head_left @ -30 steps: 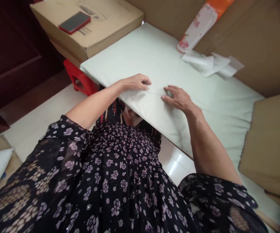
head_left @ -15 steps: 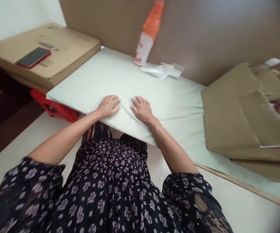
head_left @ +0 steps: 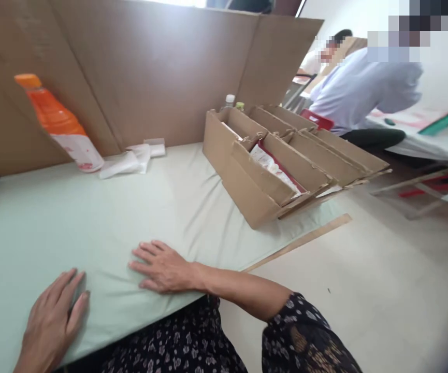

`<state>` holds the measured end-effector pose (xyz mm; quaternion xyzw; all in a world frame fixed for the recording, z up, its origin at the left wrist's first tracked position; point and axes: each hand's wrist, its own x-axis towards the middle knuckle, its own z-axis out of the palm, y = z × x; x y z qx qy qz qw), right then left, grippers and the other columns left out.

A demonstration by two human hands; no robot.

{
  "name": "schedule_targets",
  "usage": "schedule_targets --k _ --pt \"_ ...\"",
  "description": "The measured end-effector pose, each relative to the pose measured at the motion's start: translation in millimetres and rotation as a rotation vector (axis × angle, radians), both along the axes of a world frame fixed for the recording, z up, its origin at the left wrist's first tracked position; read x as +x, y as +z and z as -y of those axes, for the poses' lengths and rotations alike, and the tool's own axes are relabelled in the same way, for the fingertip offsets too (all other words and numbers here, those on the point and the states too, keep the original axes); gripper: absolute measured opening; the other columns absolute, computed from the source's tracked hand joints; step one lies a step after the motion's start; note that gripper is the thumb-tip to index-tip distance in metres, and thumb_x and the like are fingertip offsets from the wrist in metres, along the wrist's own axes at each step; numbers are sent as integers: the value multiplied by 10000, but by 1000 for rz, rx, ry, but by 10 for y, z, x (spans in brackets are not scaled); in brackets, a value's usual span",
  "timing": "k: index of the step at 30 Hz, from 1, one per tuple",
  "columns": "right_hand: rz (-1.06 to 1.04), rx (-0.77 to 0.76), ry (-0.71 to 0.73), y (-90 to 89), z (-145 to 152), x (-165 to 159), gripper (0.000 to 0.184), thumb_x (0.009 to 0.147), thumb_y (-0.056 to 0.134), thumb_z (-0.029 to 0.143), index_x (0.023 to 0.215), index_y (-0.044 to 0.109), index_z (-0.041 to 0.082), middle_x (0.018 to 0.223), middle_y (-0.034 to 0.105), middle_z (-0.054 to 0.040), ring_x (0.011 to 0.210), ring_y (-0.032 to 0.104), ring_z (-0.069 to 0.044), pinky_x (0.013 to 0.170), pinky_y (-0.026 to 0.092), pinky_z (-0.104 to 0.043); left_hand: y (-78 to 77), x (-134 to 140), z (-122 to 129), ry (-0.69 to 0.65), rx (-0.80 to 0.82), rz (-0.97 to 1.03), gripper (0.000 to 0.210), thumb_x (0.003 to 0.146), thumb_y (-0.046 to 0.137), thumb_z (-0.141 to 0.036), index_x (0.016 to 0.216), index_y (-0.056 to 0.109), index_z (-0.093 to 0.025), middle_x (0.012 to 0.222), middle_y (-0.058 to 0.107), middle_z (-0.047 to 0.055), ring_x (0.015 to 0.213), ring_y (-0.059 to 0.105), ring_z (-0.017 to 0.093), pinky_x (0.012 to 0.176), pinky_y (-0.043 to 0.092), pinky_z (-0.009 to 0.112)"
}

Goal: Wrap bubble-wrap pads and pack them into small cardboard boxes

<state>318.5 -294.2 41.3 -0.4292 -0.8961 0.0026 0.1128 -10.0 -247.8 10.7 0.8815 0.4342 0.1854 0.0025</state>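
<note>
L hand (head_left: 55,313), R hand (head_left: 163,268) palms down nr near edge of worktop (head_left: 10,223), nothing gripped: R fingers spread, L fingers closer tog., thumb out. Pale green cloth (head_left: 161,202) directly under both, long axis approx along near edge; R hand nearer divided carton (head_left: 243,191), right end. Orange bottle (head_left: 60,122) + plastic bags (head_left: 130,161) by far edge.

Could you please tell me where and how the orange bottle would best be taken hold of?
Probably around the middle of the orange bottle, just above its pale label, coming from the near left: the body tapers toward the orange cap, a cardboard panel stands behind, and plastic packets lie by the base on the right.
</note>
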Motion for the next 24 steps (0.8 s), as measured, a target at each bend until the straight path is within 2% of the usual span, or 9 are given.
schedule_targets --k 3,6,8,10,12,15,18,21,24 --pt "-35 -151 27 271 361 480 448 970 617 464 1334 622 202 1469 603 -95 1391 500 -244 1128 402 -397 35 2 -159 8 -10 2 547 762 560 -420 1300 656 -406 1171 754 92 1026 700 458 842 564 643" --pt "-55 -450 -49 936 741 1134 194 944 659 341 1078 737 225 1022 783 -34 989 708 -184 889 528 -310 302 308 -474 -1 -112 -35 296 734 532 -478 882 788 -465 920 803 -66 784 732 357 833 566 593" --pt "-161 -405 -297 1502 894 1639 254 996 564 371 1152 732 262 959 785 -9 895 722 -171 809 549 -295 648 757 -721 -105 -227 -49 277 791 531 -513 836 781 -402 853 801 -67 714 729 307 944 554 598" --pt "-254 -108 -645 1986 892 2162 342 1008 472 411 1193 728 279 1087 776 -25 948 721 -196 852 555 -337 1099 1391 -959 -225 -176 -10 334 811 521 -548 897 772 -346 903 801 -14 830 737 321 996 536 586" --pt "-149 -1 -883 2242 735 2635 347 957 510 415 1161 749 268 1009 780 -29 861 716 -226 791 547 -369 1584 2156 -1176 -374 -77 25 375 864 471 -539 954 764 -323 958 785 10 934 714 316 997 535 548" --pt "98 -323 -921 2159 375 3058 358 838 648 323 1180 742 272 930 782 -23 787 714 -233 687 513 -341 2206 3396 -1455 -599 57 63 404 896 426 -432 1032 759 -249 1051 752 47 1050 666 295 1017 510 535" --pt "204 -617 -826 1853 120 3070 309 834 656 258 1135 723 262 1002 783 -65 866 737 -261 643 476 -317 2560 4554 -1664 -688 20 -39 391 879 451 -214 1149 722 -134 1123 707 67 1144 647 285 1042 476 552" --pt "209 -648 -800 1678 53 2937 142 925 540 215 946 680 232 1013 778 -97 880 739 -259 664 462 -319 2611 5467 -1777 -741 -157 -283 267 849 532 -158 1018 728 -93 951 686 35 1131 677 301 1047 482 537" --pt "170 -650 -770 1673 92 2896 134 947 500 194 873 606 231 914 772 -68 798 733 -230 644 456 -304 2455 6045 -1799 -774 -286 -489 86 720 754 -159 730 703 -90 821 689 56 1109 686 371 1090 465 587"
